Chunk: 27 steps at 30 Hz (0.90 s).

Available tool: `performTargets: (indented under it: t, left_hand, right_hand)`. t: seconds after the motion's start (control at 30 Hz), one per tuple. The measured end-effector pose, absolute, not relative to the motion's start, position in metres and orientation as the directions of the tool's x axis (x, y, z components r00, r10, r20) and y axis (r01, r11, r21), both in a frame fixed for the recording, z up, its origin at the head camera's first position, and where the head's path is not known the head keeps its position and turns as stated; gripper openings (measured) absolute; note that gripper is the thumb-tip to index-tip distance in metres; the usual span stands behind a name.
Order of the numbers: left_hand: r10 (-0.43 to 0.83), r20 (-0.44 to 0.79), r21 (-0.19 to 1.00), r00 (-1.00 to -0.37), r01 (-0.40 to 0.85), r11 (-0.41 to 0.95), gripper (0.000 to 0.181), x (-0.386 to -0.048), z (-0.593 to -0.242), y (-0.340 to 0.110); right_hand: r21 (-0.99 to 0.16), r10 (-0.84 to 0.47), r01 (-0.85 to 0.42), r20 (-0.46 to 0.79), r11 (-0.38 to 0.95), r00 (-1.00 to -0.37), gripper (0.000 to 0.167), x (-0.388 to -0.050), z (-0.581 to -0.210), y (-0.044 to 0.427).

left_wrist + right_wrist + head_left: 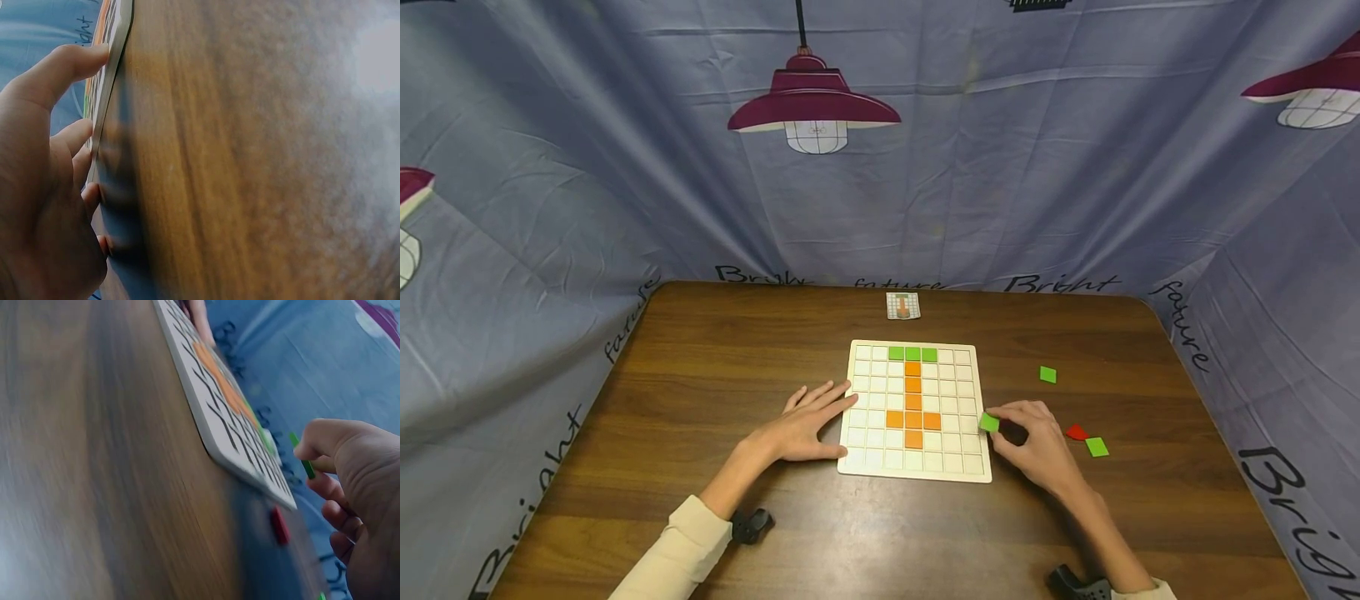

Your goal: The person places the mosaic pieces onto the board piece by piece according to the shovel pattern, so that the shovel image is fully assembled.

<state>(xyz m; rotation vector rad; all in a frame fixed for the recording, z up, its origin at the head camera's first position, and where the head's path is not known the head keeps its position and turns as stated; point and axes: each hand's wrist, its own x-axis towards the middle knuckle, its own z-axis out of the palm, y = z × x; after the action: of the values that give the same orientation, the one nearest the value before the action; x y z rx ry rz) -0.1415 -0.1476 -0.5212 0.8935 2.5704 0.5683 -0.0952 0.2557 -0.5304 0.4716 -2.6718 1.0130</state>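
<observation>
A white gridded board (955,467) lies on the table, with a row of green tiles (913,354) at its far side. Below that row, orange tiles (913,385) form a column with one tile at each side near its lower end. My left hand (808,425) spreads its fingers along the board's left edge, thumb and fingertips touching it. Between thumb and fingers, my right hand (1033,442) pinches a green square tile (989,422) at the board's right edge. The right wrist view shows this tile (303,456) edge-on, raised above the table.
Right of the board lie a loose green tile (1048,375), a red piece (1077,432) and another green tile (1097,447) beside it. A small pattern card (902,306) rests behind the board. A printed curtain (925,183) encloses the wooden table (737,333).
</observation>
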Motion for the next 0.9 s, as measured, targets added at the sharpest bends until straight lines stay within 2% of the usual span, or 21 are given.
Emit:
performTargets:
  t: [0.3, 0.9]
  left_hand:
    - [0.646, -0.201, 0.478, -0.737, 0.501, 0.721, 0.086, -0.142, -0.522, -0.148]
    - [0.647, -0.197, 0.476, -0.736, 0.505, 0.720, 0.086, -0.141, -0.521, -0.147]
  right_hand:
    - [-0.615, -0.341, -0.470, 0.324, 0.633, -0.883, 0.033, -0.095, -0.540, 0.219]
    - [-0.588, -0.409, -0.506, 0.302, 0.631, -0.861, 0.028, -0.096, -0.543, 0.197]
